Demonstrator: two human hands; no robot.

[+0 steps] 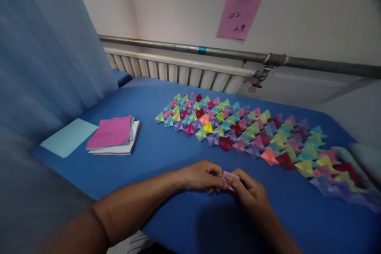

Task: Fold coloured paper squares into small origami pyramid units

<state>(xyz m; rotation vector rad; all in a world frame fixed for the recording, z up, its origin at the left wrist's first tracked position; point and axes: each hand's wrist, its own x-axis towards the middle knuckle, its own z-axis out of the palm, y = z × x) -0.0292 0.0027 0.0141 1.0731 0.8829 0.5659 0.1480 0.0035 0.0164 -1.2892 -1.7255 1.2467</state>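
Between my two hands, low over the blue bed, is a small piece of folded pink paper (231, 177). My left hand (205, 175) pinches its left edge, fingers curled. From the other side my right hand (249, 189) grips it, thumb pressed on its face. Just beyond lie rows of folded paper boats (220, 131) in green, purple, red, pink, yellow and blue, running from the middle of the bed to the right edge of the view.
On the left lie a stack of paper with a pink top sheet (110, 131) and a pale blue sheet (69, 137). A blue curtain (50, 39) hangs at left. Behind the blue bed (160, 158) run a metal pipe (166, 46) and a radiator (178, 73). A pink note (239, 18) is on the wall.
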